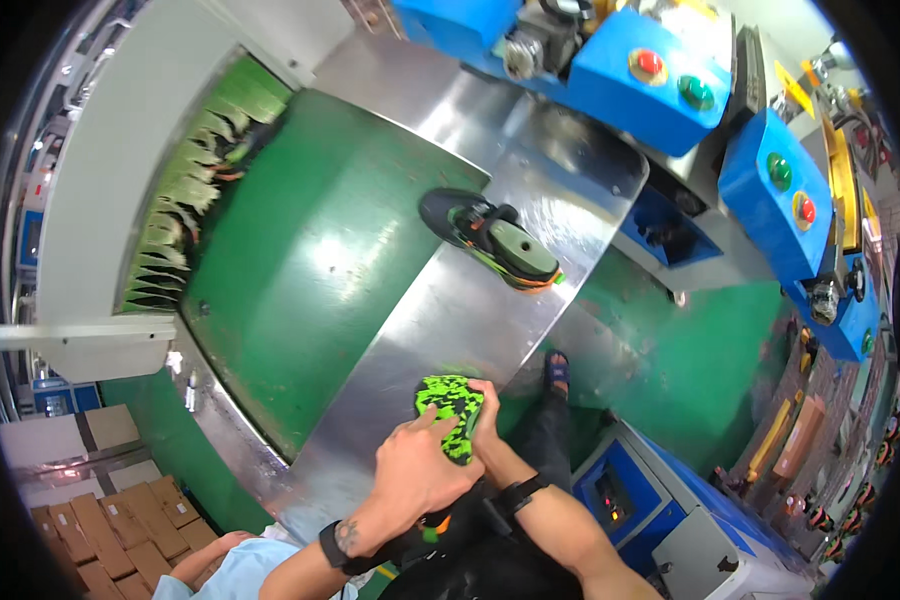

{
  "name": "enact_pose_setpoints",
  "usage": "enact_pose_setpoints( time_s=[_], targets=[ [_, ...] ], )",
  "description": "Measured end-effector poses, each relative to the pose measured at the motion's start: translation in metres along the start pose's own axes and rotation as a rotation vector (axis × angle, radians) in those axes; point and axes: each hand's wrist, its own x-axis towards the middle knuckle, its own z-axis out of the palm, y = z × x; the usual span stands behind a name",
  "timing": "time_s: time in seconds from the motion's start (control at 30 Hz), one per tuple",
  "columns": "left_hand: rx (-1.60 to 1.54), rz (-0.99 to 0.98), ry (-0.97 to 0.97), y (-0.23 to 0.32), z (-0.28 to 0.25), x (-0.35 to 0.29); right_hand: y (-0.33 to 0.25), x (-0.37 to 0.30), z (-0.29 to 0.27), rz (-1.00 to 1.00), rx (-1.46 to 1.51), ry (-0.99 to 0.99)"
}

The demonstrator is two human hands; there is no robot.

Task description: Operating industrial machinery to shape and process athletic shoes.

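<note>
A shoe point(454, 408) with a neon green and black mottled sole is held sole up in front of me, close to the metal table's edge. My right hand point(483, 425) grips it along the right side. Across its lower part lies my left hand point(422, 468), fingers bent and pressing on the sole. My hands hide much of the shoe; an orange and green bit shows below them. Farther off, a dark shoe point(460, 220) with a pale green last point(523, 248) in its opening rests on the metal table point(410, 330).
A green conveyor belt point(300, 250) runs left into a machine with a torn green strip curtain point(185, 190). Blue control boxes point(650, 80) with red and green buttons stand at the far right. Another person's light blue sleeve point(255, 565) and cardboard boxes point(120, 525) are lower left.
</note>
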Motion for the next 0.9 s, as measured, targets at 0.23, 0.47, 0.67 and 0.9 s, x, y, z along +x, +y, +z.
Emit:
enact_pose_setpoints(
  time_s=[0.23,0.47,0.67,0.9],
  targets=[
    [-0.580,0.126,-0.017,-0.061,-0.022,-0.070,0.005,-0.052,0.075,-0.545,-0.842,0.038],
    [-1.255,0.355,0.547,-0.099,-0.001,-0.086,0.061,-0.156,0.182,-1.042,-1.911,-0.431],
    [-1.891,0.482,-0.032,-0.133,-0.018,-0.102,0.020,-0.197,0.241,-0.478,-1.864,-0.861],
    [-2.097,0.848,-0.447,-0.085,-0.035,-0.060,0.009,-0.189,0.257,-0.074,-1.613,-0.703]
  ],
)
